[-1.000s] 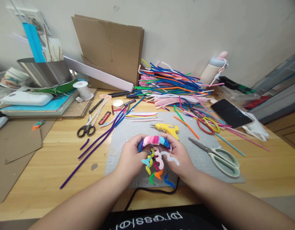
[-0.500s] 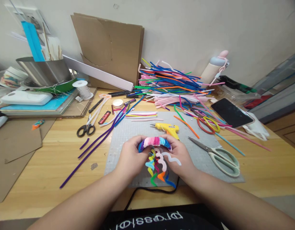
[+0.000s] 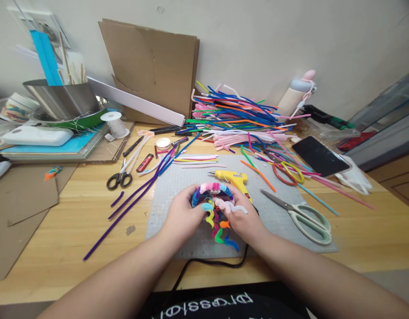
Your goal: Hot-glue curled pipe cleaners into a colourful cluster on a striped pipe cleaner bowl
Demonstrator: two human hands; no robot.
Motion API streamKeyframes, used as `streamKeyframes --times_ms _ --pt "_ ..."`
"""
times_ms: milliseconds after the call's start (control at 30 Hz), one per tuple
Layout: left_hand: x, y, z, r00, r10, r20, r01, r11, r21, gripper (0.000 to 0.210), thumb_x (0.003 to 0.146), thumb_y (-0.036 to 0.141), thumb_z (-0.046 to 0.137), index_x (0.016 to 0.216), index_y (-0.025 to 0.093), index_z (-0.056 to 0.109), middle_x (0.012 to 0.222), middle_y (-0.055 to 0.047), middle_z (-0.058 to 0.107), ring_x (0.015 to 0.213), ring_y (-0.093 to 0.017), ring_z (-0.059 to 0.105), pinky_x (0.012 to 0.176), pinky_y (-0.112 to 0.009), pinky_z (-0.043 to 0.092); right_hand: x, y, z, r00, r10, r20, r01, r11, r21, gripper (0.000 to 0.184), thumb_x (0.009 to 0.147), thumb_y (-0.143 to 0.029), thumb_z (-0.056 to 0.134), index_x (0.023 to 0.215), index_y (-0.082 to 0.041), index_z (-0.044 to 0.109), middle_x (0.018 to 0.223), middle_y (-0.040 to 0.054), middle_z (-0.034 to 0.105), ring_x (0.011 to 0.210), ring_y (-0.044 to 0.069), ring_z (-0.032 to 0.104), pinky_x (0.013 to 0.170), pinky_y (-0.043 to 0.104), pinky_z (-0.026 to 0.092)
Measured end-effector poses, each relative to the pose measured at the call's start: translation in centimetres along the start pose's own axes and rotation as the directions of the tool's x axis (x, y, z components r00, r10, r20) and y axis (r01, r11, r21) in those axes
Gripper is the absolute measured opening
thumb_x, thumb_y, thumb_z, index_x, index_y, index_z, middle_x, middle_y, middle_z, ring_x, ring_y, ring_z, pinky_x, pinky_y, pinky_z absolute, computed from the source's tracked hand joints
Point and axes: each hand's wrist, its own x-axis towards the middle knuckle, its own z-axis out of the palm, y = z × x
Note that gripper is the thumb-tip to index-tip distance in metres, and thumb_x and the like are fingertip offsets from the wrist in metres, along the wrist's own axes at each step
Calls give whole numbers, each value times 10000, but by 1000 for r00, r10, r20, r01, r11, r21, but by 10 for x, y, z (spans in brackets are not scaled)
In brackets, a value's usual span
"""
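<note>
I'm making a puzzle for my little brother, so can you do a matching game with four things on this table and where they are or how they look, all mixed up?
Things:
1. fuzzy arch
2. glue gun
3. phone
4. tall cardboard

Clues:
A. yellow, on the grey mat
B. leaning by the wall
C. between left hand and right hand
D. dark screen

Pairs: 1-C, 2-A, 3-D, 4-B

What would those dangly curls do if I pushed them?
The fuzzy curls would probably swing, since they hang below the striped band. They look thin, so they're likely very light. Their wavy shape suggests a little springiness.
</note>
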Motion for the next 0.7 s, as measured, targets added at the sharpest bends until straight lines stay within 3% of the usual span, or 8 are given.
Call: streamKeyframes --times_ms 233,400,700 --pt "-1 4 -3 998 10 54 -14 998 65 314 648 72 609 939 158 692 923 -63 727 877 -235 642 794 -337 490 -3 -7 -1 997 -70 -20 68 995 -67 215 714 -168 585 924 -219 589 823 2 621 771 176 597 722 312 501" --pt "-1 2 -3 1000 -5 -12 5 1000 16 309 661 63 580 937 171 665 880 -30 709 818 -201 637 764 -309 490 -2 -5 -1 999 -46 -9 45 998 -36 231 712 -196 593 943 -204 579 826 11 622 741 170 584 684 307 492" --pt "-1 -1 -2 1000 -17 -6 18 997 78 263 696 87 549 917 162 669 866 -48 703 798 -208 622 752 -325 475 2 -6 3 998 55 -18 -55 998 -29 155 716 -292 655 835 -207 602 772 9 619 705 176 592 669 319 508"
